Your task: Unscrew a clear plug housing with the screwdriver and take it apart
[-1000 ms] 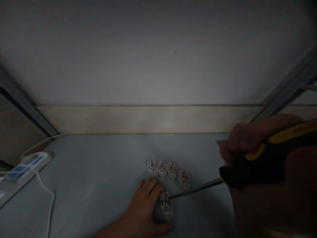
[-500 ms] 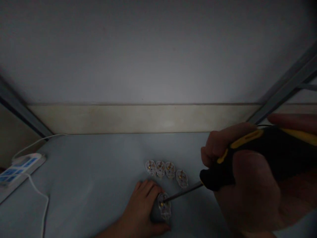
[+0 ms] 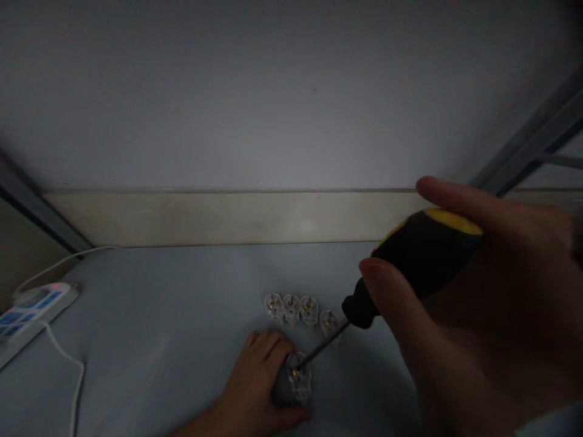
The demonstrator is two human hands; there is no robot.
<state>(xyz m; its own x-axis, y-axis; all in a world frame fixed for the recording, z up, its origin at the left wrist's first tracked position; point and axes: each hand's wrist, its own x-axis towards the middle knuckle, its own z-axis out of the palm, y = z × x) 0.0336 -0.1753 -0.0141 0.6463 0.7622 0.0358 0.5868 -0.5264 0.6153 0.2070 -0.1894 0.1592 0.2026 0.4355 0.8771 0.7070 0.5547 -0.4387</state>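
Note:
My left hand (image 3: 257,388) rests on the grey table (image 3: 173,340) and grips a clear plastic plug (image 3: 298,377) with brass parts inside. My right hand (image 3: 464,328), close to the camera, is wrapped around the black and yellow handle of a screwdriver (image 3: 410,258). Its thin shaft slants down to the left and the tip touches the top of the held plug. Just behind it, several more clear plugs (image 3: 291,308) lie in a row.
A white power strip (image 3: 27,306) with blue markings and a white cable lies at the table's left edge. A pale wall with a beige band runs along the back. Metal frame bars stand at the right (image 3: 537,139) and far left.
My right hand has swung the screwdriver handle up and to the left, making the shaft steeper. The tip stays on the plug. My left hand has barely moved.

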